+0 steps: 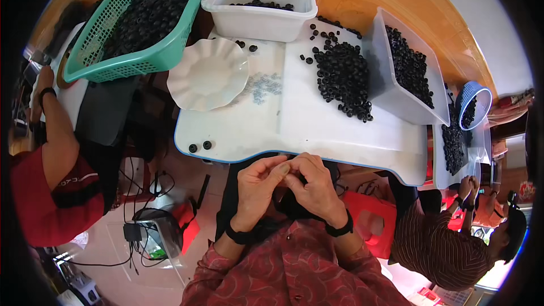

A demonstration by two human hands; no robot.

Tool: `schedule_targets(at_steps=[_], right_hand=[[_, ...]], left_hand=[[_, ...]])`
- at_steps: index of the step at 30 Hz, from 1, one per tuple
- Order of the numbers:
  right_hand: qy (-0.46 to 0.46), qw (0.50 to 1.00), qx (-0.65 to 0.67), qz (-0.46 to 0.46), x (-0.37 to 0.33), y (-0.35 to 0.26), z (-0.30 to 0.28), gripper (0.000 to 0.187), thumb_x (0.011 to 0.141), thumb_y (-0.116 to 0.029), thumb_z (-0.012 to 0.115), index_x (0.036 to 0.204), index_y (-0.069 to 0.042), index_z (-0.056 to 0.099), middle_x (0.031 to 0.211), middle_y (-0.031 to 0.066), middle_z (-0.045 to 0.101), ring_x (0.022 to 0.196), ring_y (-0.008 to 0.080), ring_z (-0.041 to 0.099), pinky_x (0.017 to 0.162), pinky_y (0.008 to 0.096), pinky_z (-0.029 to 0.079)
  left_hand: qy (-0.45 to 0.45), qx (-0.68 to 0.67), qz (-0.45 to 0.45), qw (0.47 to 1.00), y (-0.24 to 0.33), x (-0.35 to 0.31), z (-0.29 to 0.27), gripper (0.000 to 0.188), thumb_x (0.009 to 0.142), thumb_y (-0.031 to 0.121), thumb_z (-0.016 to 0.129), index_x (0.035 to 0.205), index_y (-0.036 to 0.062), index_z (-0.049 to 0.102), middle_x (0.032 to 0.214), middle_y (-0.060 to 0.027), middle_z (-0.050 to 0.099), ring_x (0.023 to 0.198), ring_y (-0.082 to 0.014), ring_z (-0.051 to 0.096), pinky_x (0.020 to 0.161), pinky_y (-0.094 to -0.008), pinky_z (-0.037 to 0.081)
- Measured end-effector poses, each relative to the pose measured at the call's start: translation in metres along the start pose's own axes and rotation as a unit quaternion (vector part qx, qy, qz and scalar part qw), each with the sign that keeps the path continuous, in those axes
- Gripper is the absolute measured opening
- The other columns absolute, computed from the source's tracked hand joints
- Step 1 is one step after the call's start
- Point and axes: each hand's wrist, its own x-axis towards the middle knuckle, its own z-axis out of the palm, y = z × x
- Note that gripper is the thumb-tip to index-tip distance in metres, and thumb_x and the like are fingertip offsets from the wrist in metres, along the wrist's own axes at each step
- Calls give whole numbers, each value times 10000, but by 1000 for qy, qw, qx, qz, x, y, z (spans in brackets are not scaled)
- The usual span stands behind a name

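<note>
My left hand and my right hand meet just off the front edge of the white table. Both are closed, thumbs and fingertips pinched together; whatever lies between them is too small or hidden to make out. Two small black ring-like parts sit near the table's left front edge. Further back is a heap of similar black parts. Left of it lie scattered tiny clear or silvery pieces, beside a cream scalloped dish.
At the back left, a green basket is heaped with black parts. A white tub stands at the back, a translucent bin at the right, both holding black parts. A blue basket is farther right. People sit on both sides; cables trail at lower left.
</note>
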Motion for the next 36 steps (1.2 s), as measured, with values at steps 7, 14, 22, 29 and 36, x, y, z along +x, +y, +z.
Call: schedule_targets(at_steps=[7,14,22,29,36], right_hand=[[146,978,145,26,-6,0,11,186,878,15,643,1058,-5,597,932,93,600,818,172,630,719,277,519],[92,968,225,63,-9,-22,29,517,868,-153,725,1273,45,473,1007,98,564,848,148,579,703,266,496],[87,975,199,51,-7,-34,36,670,808,-191,795,1322,46,436,973,77,558,722,105,522,628,241,476],[85,956,279,39,-5,-33,38,655,807,-212,807,1315,18,464,1057,105,631,744,104,569,651,234,497],[70,972,226,-17,-2,-34,33,639,863,-217,757,1336,56,425,1298,176,587,990,141,627,853,252,505]], left_hand=[[-51,-172,-6,984,3,7,-5,228,962,53,591,1159,-53,635,982,-133,698,800,-147,682,745,-301,603],[-131,-273,33,952,11,3,-5,276,972,114,583,1204,-33,615,1013,-122,645,788,-136,585,760,-289,553],[-140,-207,96,963,20,-5,-4,256,947,36,551,1184,-20,628,992,-142,626,748,-131,545,680,-282,555],[-129,-129,158,970,22,-8,-1,195,948,61,591,1118,-24,635,941,-159,638,663,-138,558,609,-277,556],[-153,-173,147,962,18,-7,-6,224,935,94,625,1125,-24,628,943,-176,646,664,-179,601,620,-323,586]])
